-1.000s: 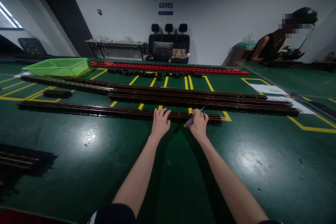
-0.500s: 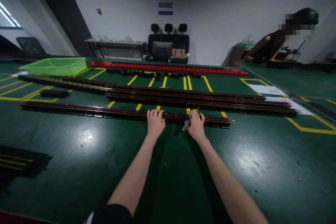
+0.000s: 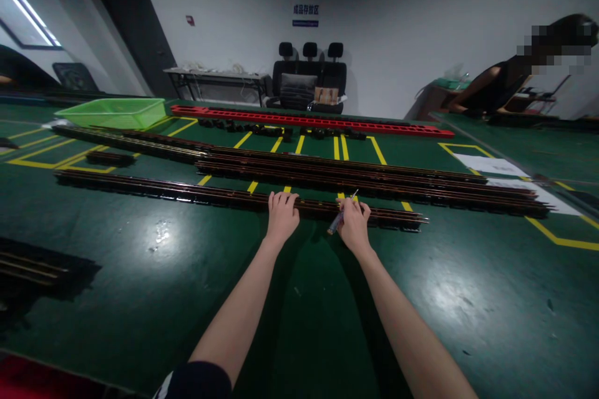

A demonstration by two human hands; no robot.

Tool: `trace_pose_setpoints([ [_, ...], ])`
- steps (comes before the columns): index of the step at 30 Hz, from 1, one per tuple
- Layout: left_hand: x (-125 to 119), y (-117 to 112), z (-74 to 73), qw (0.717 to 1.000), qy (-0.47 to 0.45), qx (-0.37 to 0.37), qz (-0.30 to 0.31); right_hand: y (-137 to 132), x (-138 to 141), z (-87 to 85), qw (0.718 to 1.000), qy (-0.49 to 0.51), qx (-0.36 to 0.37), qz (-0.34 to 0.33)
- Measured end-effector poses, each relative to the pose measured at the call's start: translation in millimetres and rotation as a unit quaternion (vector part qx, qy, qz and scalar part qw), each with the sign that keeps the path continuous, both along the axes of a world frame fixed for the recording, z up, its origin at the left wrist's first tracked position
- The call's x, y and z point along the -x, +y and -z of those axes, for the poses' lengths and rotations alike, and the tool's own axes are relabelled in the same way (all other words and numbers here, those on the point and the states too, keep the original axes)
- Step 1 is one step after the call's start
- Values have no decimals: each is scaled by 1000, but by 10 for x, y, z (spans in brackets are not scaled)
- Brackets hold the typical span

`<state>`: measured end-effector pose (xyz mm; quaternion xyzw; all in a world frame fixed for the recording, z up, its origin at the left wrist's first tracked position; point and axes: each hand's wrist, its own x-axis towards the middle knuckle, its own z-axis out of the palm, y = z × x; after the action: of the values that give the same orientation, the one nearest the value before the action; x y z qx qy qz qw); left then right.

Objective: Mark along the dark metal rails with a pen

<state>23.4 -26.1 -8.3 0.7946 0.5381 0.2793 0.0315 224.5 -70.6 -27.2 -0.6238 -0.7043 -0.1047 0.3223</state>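
A long, dark strip with thin metal rods [image 3: 163, 190] along it lies crosswise before me on the green table. My left hand [image 3: 283, 218] grips it near the middle, with the fingers curled over its far side. Farther right along the same strip, my right hand [image 3: 353, 222] is closed around a screwdriver [image 3: 336, 223]. Its thin shaft points up and away, while the handle sticks out below on the left. The right fingers rest against the strip; the exact contact of the tool is hidden.
Behind lie more dark rodded strips [image 3: 365, 177], a red slotted rail [image 3: 309, 120] and a green basket [image 3: 112, 113]. White papers [image 3: 489, 164] lie at the right. Another strip stack [image 3: 42, 268] is at the near left. A person [image 3: 505, 84] leans over the table at the far right.
The view has turned slightly left, so the surroundings appear shifted right. Both hands keep the same places on the strip, and the screwdriver stays in my right hand.
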Motion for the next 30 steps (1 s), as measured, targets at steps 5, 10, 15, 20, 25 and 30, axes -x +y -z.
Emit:
trace_pose_setpoints([
  [5,-25,-3,-31,999,5,3,33,-12,-8,-40,999,-9,-5,43],
  [10,-44,16,-29,998,49,-10,26,-47,-36,-40,1000,-6,-18,-10],
  [15,-51,21,-40,997,73,-18,31,-34,7,-21,999,-10,-30,14],
  [20,-34,9,-72,996,81,-9,42,-6,12,-14,999,-19,-37,33],
  [25,-25,3,-80,997,59,1,56,-9,27,-22,998,-19,-53,18],
  [30,7,22,-81,999,39,-16,31,0,19,-17,997,-42,-46,42],
])
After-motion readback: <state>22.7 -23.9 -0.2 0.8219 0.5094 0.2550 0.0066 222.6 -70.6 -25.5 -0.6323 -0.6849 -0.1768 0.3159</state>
